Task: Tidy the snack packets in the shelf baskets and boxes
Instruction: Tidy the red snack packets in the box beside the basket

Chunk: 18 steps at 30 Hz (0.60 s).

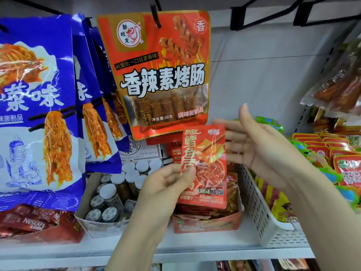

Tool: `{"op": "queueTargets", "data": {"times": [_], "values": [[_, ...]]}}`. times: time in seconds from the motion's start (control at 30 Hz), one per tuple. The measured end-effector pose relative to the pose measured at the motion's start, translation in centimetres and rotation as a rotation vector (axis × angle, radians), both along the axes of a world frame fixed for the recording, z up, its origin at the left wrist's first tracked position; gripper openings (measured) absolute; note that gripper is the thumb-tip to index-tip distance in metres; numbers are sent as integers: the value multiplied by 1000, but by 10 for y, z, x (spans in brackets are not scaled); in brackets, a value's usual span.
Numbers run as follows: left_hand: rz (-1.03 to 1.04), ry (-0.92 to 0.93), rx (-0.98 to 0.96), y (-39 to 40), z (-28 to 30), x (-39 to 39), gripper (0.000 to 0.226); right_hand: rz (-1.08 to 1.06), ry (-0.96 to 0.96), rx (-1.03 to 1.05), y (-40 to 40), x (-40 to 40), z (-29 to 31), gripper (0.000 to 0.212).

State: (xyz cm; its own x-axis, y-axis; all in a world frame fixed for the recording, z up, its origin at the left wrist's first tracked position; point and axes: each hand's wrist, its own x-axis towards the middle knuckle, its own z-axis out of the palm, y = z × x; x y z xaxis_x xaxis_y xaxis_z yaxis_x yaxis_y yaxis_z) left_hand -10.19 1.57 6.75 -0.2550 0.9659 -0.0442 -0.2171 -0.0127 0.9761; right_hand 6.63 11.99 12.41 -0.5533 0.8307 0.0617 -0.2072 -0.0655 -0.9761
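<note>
1. The left hand (168, 184) pinches a small red packet (205, 167) by its left edge, thumb in front. It holds the packet up above the red box (207, 222) on the shelf (175, 249).
2. The right hand (259, 145) is spread flat just behind the packet. I think it is there to steady it.
3. The red box already has packets like this one, so the packet probably belongs there.
4. A white basket (259, 208) stands just beside the box, full of other snacks.
</note>
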Motion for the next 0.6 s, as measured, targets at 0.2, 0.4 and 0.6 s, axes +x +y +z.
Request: {"op": "queueTargets", "data": {"times": [0.2, 0.4, 0.6], "values": [[132, 450, 101, -1, -7, -4, 9, -148, -316, 360, -3, -2, -4, 9], [291, 893, 85, 7, -20, -19, 30, -682, -453, 774, 7, 4, -10, 8], [-24, 1169, -109, 15, -38, -22, 57, -708, -526, 914, 10, -6, -28, 12]]}}
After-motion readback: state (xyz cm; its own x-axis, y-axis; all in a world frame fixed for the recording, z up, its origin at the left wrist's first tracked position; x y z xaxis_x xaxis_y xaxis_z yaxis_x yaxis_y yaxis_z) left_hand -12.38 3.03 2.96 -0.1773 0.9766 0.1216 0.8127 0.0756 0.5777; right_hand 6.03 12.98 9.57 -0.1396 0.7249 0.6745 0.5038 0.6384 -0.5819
